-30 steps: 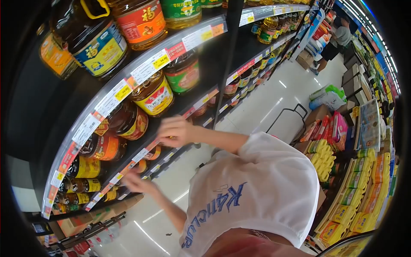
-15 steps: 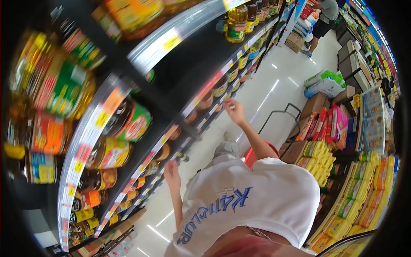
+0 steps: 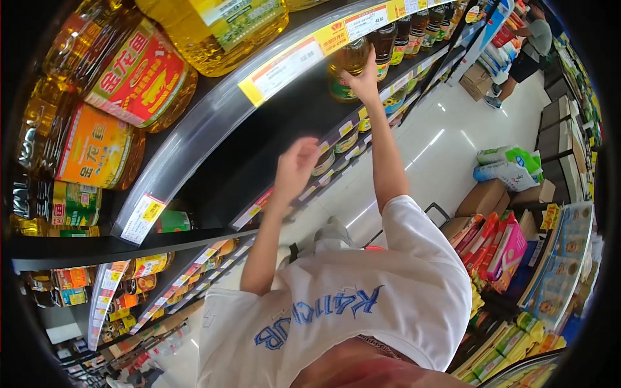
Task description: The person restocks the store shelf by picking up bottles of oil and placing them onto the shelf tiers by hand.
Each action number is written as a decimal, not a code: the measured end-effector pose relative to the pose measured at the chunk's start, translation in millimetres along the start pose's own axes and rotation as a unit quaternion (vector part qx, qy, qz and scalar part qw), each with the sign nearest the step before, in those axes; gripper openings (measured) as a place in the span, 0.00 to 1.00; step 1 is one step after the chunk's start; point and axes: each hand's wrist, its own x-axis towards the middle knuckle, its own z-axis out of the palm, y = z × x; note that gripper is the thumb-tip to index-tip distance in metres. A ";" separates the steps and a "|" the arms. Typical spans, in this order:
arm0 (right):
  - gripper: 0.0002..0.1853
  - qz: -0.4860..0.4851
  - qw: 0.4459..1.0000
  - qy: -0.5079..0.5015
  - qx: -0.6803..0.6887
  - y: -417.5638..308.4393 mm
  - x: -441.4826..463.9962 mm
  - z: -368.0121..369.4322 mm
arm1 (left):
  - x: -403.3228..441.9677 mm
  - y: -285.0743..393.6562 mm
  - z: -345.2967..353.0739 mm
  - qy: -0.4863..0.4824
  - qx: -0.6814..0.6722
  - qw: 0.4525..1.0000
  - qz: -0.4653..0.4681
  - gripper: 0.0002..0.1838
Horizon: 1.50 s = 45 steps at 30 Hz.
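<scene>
My right hand (image 3: pixel 363 79) reaches onto a middle shelf, its thumb and fingers around an oil bottle (image 3: pixel 343 89) with a green label. The bottle's upper part sits behind the price strip (image 3: pixel 291 67) of the shelf above. Nothing shows in my left hand (image 3: pixel 299 161), slightly blurred, its fingers loosely bent and apart, in front of the dark shelf. More dark-capped bottles (image 3: pixel 417 31) stand in a row beyond the gripped bottle.
Large oil jugs (image 3: pixel 139 74) fill the upper shelf at left. Smaller bottles (image 3: pixel 145 265) line lower shelves. Across the shiny floor (image 3: pixel 420 152) are cartons (image 3: pixel 482 197), bagged goods (image 3: pixel 511 167) and packaged stacks. Farther up the aisle stands another person (image 3: pixel 527 55).
My right hand has moved up and forward from beside the lower shelves and closed around the oil bottle. My left hand has risen. The view has shifted along the shelving.
</scene>
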 end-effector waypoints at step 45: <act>0.46 -0.236 0.682 -0.559 0.408 -440.6 -331.2 67.4 | -406.1 65.8 -165.7 0.323 -0.018 0.945 0.057 0.64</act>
